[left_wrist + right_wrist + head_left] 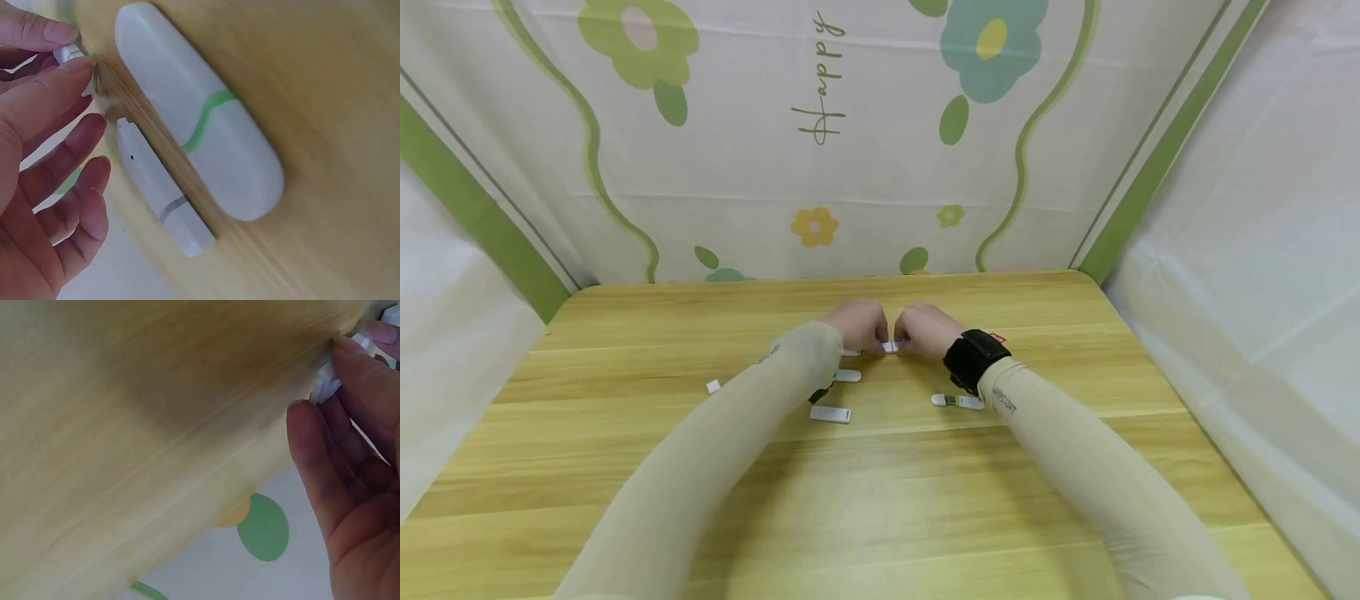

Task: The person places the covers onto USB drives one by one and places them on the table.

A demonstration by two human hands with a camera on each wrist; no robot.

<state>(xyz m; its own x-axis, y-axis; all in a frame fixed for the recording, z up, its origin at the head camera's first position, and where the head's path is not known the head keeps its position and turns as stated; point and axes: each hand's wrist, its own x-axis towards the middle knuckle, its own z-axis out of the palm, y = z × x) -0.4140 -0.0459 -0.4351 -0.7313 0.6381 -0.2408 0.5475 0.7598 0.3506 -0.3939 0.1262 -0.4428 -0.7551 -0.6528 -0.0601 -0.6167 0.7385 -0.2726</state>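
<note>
Between both hands, near the table's far side, is a small white USB stick, with a dark line across its middle. My left hand pinches its left end between thumb and fingers; the lower fingers curl loosely in the left wrist view. My right hand pinches the other end, and its white body shows between thumb and fingertips in the right wrist view. Fingers hide most of it. Beside the left hand lie a large white stick with a green band and a slimmer one with a grey band.
On the wooden table a white stick lies by the left forearm, and a small white piece farther left. Near the right wrist is a stick with a green and dark middle. A flowered curtain hangs behind.
</note>
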